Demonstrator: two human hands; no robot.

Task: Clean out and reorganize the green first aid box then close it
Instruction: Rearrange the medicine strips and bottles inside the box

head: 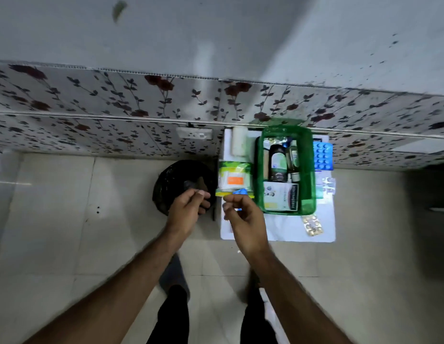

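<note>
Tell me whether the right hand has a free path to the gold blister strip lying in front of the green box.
Probably yes. The gold blister strip lies bare on the white table, nothing covering it, just beside the right hand. That hand already pinches a small blue item, though.
</note>
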